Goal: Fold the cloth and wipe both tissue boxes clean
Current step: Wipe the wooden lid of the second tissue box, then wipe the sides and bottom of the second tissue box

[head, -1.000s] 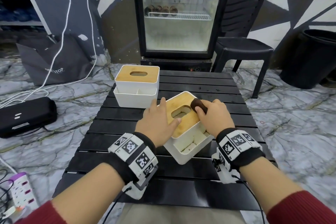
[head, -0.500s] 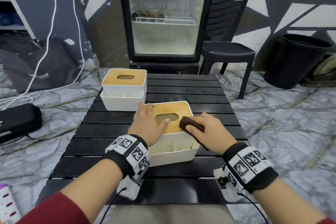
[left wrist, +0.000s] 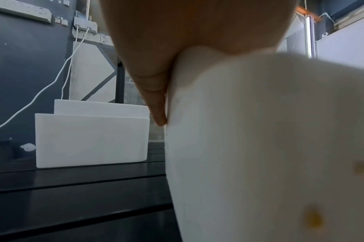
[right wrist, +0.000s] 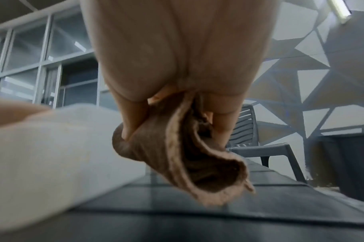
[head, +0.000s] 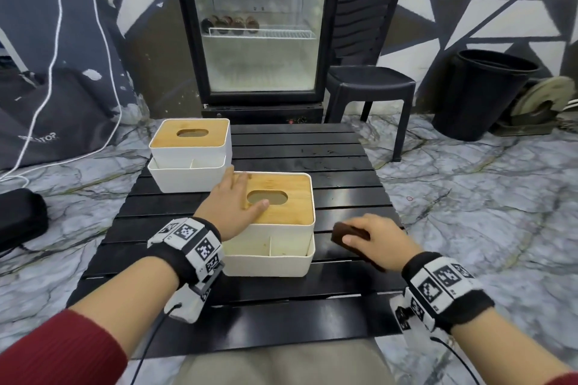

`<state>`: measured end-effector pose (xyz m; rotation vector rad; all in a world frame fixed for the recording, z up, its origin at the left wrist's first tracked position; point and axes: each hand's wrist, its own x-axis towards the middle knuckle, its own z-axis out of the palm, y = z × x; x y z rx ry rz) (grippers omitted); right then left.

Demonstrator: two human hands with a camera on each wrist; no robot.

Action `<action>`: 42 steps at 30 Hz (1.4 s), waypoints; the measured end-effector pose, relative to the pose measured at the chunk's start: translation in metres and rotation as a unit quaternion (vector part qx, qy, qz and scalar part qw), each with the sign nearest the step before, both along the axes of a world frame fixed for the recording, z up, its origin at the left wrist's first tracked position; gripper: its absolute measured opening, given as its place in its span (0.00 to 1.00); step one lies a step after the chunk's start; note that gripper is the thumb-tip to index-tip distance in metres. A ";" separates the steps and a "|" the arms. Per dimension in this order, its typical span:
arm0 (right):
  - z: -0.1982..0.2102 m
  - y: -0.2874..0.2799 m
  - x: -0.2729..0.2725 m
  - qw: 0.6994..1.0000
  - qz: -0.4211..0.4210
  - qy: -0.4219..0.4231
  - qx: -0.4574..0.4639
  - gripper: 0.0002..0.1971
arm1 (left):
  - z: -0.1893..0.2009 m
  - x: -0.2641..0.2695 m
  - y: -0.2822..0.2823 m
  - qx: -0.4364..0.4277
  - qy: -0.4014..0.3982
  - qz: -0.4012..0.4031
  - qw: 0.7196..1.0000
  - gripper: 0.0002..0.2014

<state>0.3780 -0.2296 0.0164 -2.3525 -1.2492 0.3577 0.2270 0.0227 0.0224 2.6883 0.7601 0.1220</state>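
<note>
Right hand (head: 377, 239) just came off the near tissue box (head: 281, 222), folded brown cloth (head: 350, 236) pinched in its grip beside it. Left hand (head: 233, 201) stays flat on the lid; far tissue box (head: 190, 155) probably next.

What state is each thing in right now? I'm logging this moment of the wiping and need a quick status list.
Near tissue box: upright on the table, bamboo lid on, held steady.
Far tissue box: upright, lid on, untouched.
Cloth: folded, off the box, gripped.
Left hand: flat on the near box's lid.
Right hand: fingers curled round the cloth, right of the near box.
Fridge: door shut.
</note>
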 end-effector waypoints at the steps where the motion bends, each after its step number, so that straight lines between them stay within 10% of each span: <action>1: -0.007 -0.003 0.002 0.999 0.003 -0.009 -0.047 0.16 | 0.000 0.000 0.002 0.002 0.003 -0.007 1.000 0.39; 33: -0.028 -0.016 0.003 0.990 0.003 -0.023 -0.138 0.20 | 0.020 0.035 -0.093 0.107 0.112 -0.059 0.986 0.31; 38: -0.025 -0.018 0.006 0.995 -0.001 -0.005 -0.101 0.20 | 0.036 0.033 -0.084 0.043 0.059 -0.053 0.996 0.30; 42: -0.001 -0.017 0.002 0.996 -0.010 0.002 0.093 0.19 | 0.053 0.026 -0.062 -0.142 -0.094 -0.079 0.982 0.28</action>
